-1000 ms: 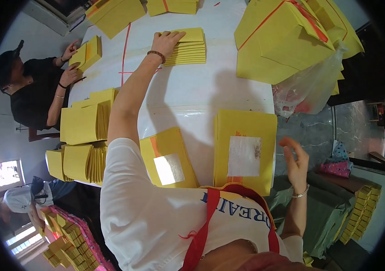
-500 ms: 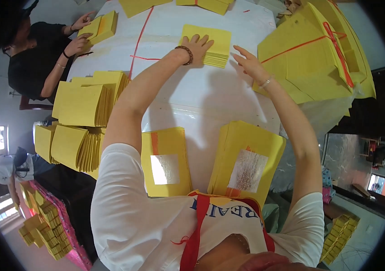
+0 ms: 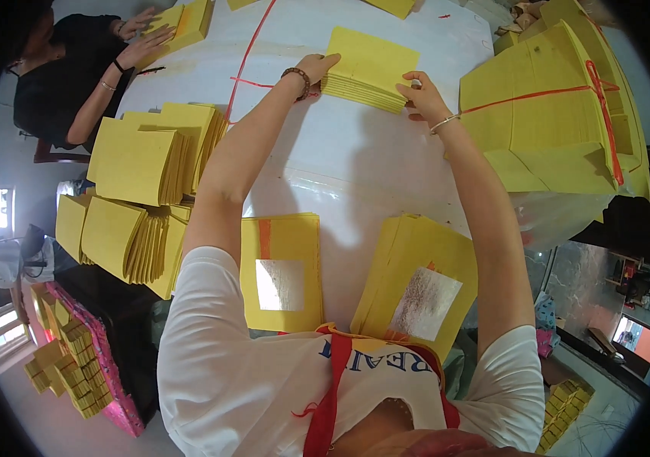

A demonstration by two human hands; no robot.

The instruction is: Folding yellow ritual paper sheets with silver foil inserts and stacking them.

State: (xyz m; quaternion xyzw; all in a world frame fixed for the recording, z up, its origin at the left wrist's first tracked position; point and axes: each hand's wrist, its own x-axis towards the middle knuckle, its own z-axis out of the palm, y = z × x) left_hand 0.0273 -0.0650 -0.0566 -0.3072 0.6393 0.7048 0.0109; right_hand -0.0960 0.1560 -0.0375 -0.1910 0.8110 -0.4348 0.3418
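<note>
A stack of yellow paper sheets (image 3: pixel 374 61) lies on the white table, its near edges stepped in several thin layers. My left hand (image 3: pixel 316 71), with a beaded bracelet at the wrist, grips the stack's left end. At the right end, the fingers and thumb of my right hand (image 3: pixel 425 97) close on the near corner. Closer to my body lie two piles of yellow paper, a left pile (image 3: pixel 281 238) and a right pile (image 3: pixel 416 238), each topped with a silver foil square and an orange strip.
Yellow paper stacks (image 3: pixel 131 164) stand along the left. A large yellow bundle (image 3: pixel 527 80) tied with red string fills the right side. Red string (image 3: pixel 249 44) runs over the table (image 3: pixel 325 164). At far left, a co-worker's hands (image 3: pixel 140 47) rest on another yellow stack.
My left hand has shifted from flat on top of the stack to its left end. My right hand, earlier apart from it, now grips the right end. The stack has turned slightly.
</note>
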